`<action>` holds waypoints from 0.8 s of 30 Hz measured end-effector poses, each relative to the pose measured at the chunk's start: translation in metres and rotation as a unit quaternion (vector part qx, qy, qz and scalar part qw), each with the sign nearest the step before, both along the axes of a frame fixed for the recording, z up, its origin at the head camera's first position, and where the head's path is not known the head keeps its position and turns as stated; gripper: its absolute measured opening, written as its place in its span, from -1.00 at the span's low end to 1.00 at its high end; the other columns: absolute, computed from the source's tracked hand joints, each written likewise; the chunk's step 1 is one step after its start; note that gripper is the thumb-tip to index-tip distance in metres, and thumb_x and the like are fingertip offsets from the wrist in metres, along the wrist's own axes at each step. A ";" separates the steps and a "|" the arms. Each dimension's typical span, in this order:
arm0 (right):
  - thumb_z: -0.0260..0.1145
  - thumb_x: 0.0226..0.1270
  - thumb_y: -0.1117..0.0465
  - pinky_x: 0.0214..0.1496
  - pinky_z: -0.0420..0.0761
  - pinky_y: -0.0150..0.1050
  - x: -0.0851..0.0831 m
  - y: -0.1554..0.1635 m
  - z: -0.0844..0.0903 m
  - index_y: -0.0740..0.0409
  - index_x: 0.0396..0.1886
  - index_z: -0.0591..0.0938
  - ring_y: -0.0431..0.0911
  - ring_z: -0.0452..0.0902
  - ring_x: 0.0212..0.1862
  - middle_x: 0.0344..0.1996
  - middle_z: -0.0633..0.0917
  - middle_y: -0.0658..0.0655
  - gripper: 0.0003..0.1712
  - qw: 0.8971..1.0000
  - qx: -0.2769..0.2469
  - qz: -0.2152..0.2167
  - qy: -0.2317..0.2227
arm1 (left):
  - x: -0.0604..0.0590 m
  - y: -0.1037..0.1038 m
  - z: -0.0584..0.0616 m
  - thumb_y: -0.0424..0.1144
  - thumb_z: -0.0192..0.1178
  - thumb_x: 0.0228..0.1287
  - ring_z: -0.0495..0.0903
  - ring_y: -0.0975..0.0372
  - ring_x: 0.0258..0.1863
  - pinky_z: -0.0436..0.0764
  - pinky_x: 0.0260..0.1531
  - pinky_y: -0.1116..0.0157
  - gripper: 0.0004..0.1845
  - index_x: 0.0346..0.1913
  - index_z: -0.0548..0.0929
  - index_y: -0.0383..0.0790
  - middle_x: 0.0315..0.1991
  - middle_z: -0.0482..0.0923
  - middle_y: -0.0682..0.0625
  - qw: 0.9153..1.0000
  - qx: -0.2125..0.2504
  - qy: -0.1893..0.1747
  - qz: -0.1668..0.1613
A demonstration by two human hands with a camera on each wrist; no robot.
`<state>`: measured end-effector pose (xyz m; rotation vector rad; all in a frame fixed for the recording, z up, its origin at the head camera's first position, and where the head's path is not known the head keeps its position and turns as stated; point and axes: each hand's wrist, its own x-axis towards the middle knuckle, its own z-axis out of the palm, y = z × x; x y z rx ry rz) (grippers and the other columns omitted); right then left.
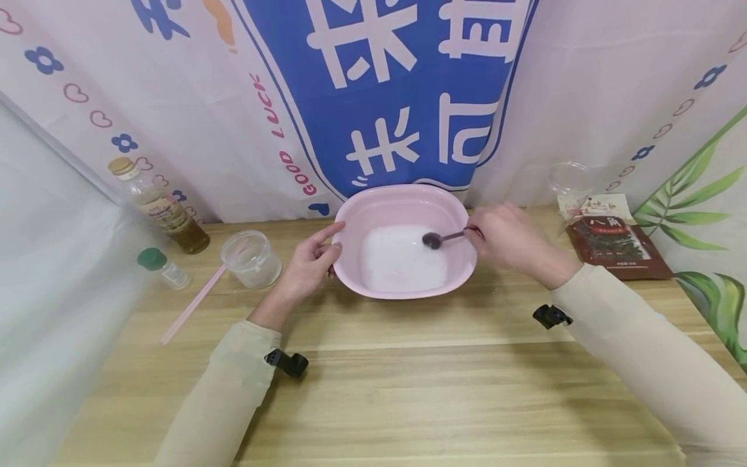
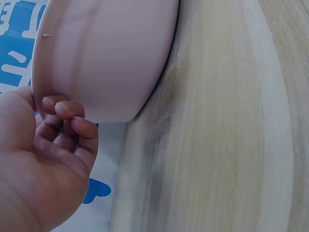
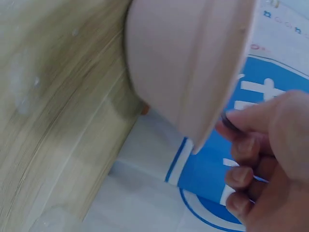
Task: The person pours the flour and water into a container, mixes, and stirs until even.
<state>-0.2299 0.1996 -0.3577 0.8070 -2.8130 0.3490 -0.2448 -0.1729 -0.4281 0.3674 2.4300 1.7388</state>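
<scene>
Hidden, cropped and blurred parts around the pink basin

In the left wrist view the pink basin runs off the frame at 12 o'clock, its inside unseen, and the left hand is cut at 8 o'clock; in the blurred right wrist view the spoon shows only as a dark sliver behind the basin rim, with the right hand cropped at 4 o'clock; in the head view the print on the brown packet and the bottle label is too small to read
</scene>
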 end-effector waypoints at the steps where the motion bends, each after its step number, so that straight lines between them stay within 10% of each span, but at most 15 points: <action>1: 0.31 0.48 0.31 -0.16 0.62 0.14 -0.001 0.000 0.000 0.19 -0.35 0.78 0.14 0.65 -0.37 -0.45 0.74 0.15 -0.81 1.000 0.007 -0.006 0.010 | 0.000 0.000 0.000 -0.27 0.06 0.67 0.55 0.16 -0.53 0.60 -0.48 0.29 -0.45 0.63 0.40 -0.20 -0.49 0.61 0.02 1.000 0.000 0.000 0.001; 10: 0.37 0.43 0.34 -0.17 0.53 0.04 0.006 -0.003 0.006 0.18 -0.40 0.76 0.11 0.59 -0.31 -0.42 0.74 0.12 -0.83 0.996 0.067 0.044 0.039 | 0.000 -0.001 0.001 -0.27 0.07 0.67 0.55 0.14 -0.51 0.60 -0.47 0.29 -0.45 0.63 0.40 -0.20 -0.48 0.61 0.04 1.000 -0.005 -0.001 0.002; 24: 0.42 0.44 0.35 0.04 0.65 0.08 0.023 -0.013 -0.002 0.16 -0.27 0.82 0.03 0.70 -0.21 -0.35 0.79 0.07 -0.91 0.993 -0.049 0.102 -0.016 | 0.002 0.000 0.002 -0.27 0.06 0.67 0.55 0.15 -0.50 0.60 -0.45 0.28 -0.44 0.63 0.40 -0.20 -0.48 0.61 0.03 1.000 -0.004 0.000 0.000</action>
